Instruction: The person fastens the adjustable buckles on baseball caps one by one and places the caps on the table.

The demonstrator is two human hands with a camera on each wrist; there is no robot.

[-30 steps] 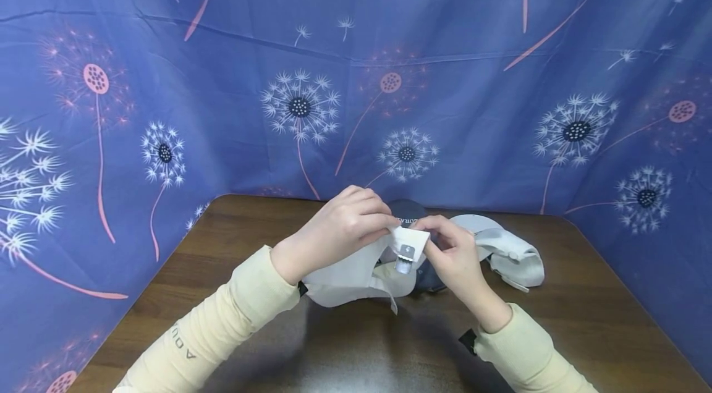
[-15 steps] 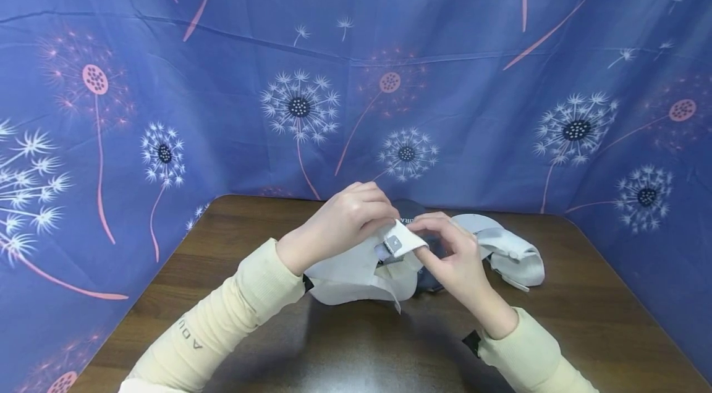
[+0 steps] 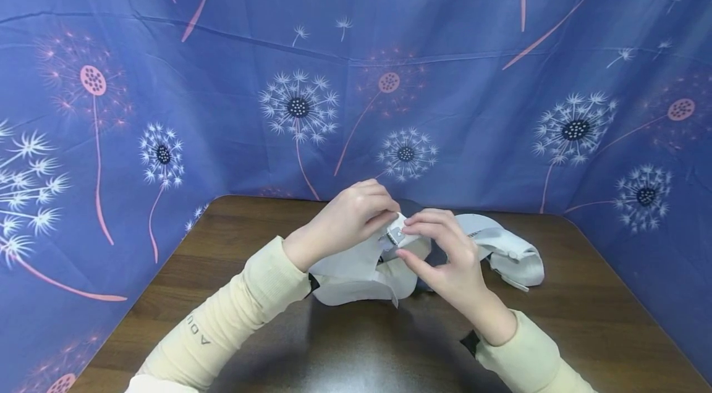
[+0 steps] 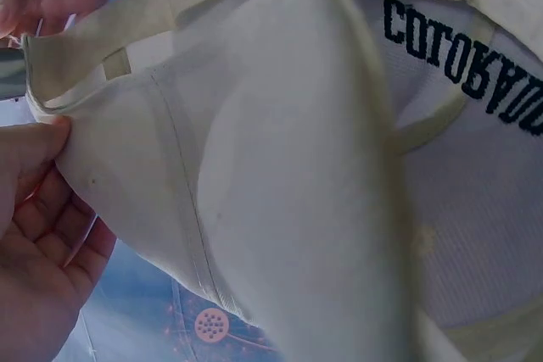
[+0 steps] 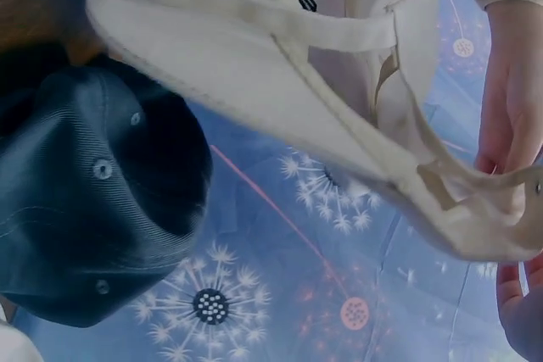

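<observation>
In the head view a white baseball cap (image 3: 347, 266) is held up over the table, its inside partly showing. My left hand (image 3: 356, 220) pinches it at the back by the strap. Thumb and fingers of my right hand (image 3: 447, 251) are curled around the strap end, right at its small metal buckle (image 3: 396, 235). The left wrist view shows the cap (image 4: 110, 158) close up, dark lettering (image 4: 462, 57) reversed on the inner side. From the right wrist the same cap (image 5: 204, 48) appears with its back opening and band. My left fingertips are partly hidden behind the strap.
A dark navy cap (image 5: 102, 184) lies behind the held cap and is mostly covered by it in the head view. Another pale cap (image 3: 514, 254) rests on its side to the right. The brown wooden table (image 3: 356, 350) meets a blue dandelion-print cloth (image 3: 222, 133) behind.
The right fingers have moved left along the strap, from its corner to the buckle. The buckle has turned and tilted. My left hand has shifted slightly to the right.
</observation>
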